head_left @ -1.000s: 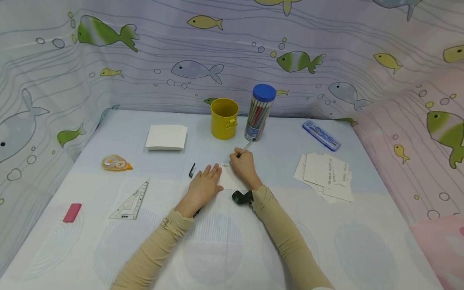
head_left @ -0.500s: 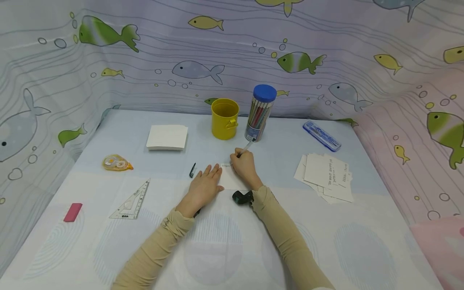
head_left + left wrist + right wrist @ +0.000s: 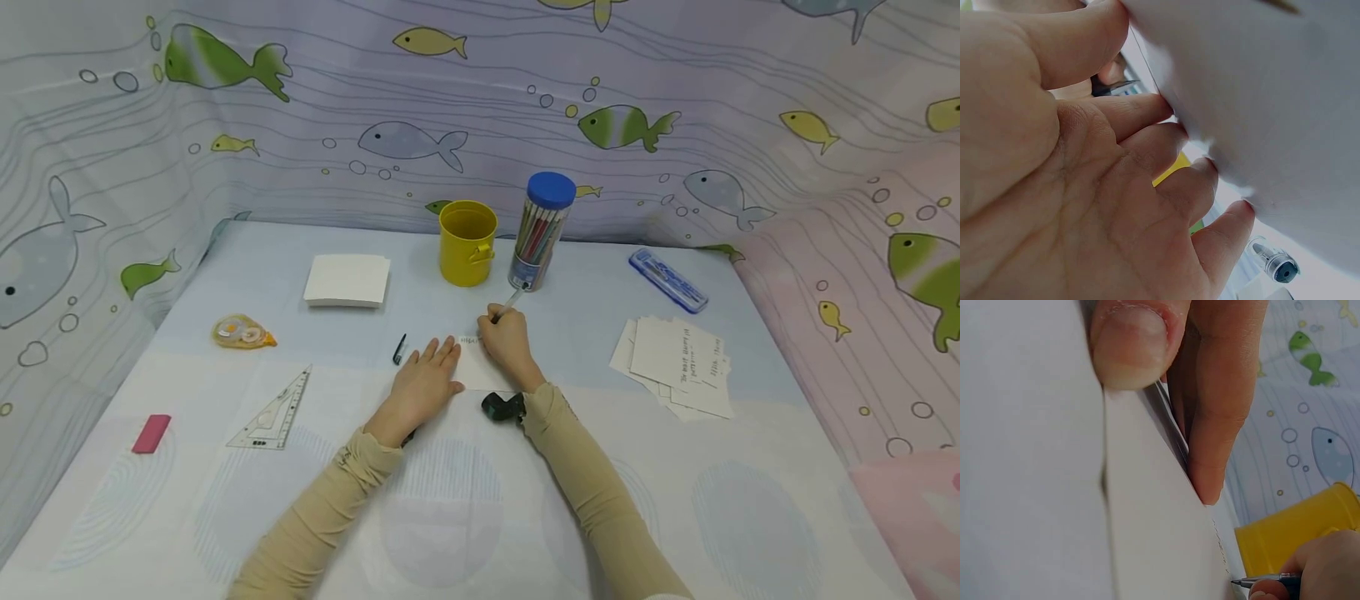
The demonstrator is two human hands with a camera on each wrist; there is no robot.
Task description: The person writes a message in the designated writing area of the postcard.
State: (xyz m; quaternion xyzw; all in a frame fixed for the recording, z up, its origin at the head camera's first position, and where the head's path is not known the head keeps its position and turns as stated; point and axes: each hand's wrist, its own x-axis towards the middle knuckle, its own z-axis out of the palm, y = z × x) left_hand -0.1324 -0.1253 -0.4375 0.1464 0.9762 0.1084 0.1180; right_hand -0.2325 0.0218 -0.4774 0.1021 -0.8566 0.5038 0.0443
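Hardly anything has moved since the earlier frames: the right hand (image 3: 507, 343) still grips the pen (image 3: 512, 302), its tip on the far edge of the card (image 3: 474, 372). Beside it, the left hand (image 3: 422, 387) stays flat, fingers straight, pinning that card; writing seems ongoing.

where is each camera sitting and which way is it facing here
Head: looks forward and down at the table; both arms, left hand flat on the card, right hand gripping the pen.
Left wrist: under the palm, along the fingers pressing the card.
Right wrist: low over the card, facing the left hand's fingers and pen tip.
Shared: card, yellow cup.
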